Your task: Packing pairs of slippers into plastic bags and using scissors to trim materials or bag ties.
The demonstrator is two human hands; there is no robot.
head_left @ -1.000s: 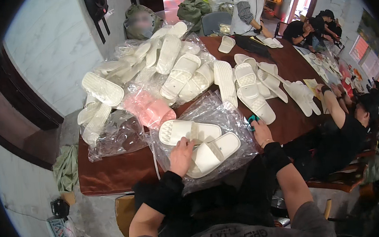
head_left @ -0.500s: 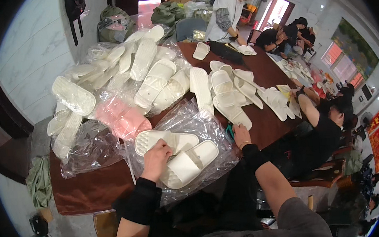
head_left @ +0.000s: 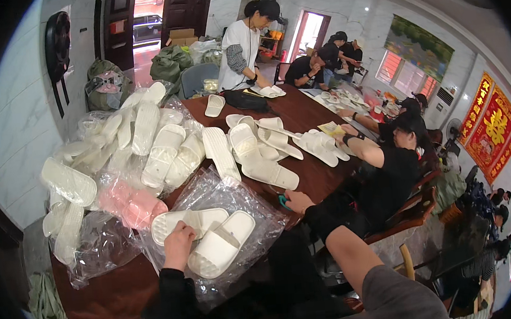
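Two white slippers lie side by side on a clear plastic bag (head_left: 256, 210) in front of me. My left hand (head_left: 179, 242) is closed at the farther slipper (head_left: 170, 221), its fingertips pinching by the strap's edge. Close beside that hand rests the nearer slipper (head_left: 218, 252), its strap facing up. At the bag's right side, my right hand (head_left: 298, 202) sits low over the table, fingers closed around a small teal-handled tool (head_left: 283, 201). Most of this tool is hidden, so its kind cannot be made out.
A large heap of bagged white slippers (head_left: 145, 129) covers the table's left side, with a pink pair (head_left: 130, 202) beside it. Loose white slippers (head_left: 268, 170) lie beyond my right hand on the brown table (head_left: 102, 303). Co-workers sit at right (head_left: 389, 176) and stand opposite (head_left: 240, 46).
The view has swung up and to the right, so the whole scene sits farther left in it. Both hands stay about where they were beside the slippers and bag.
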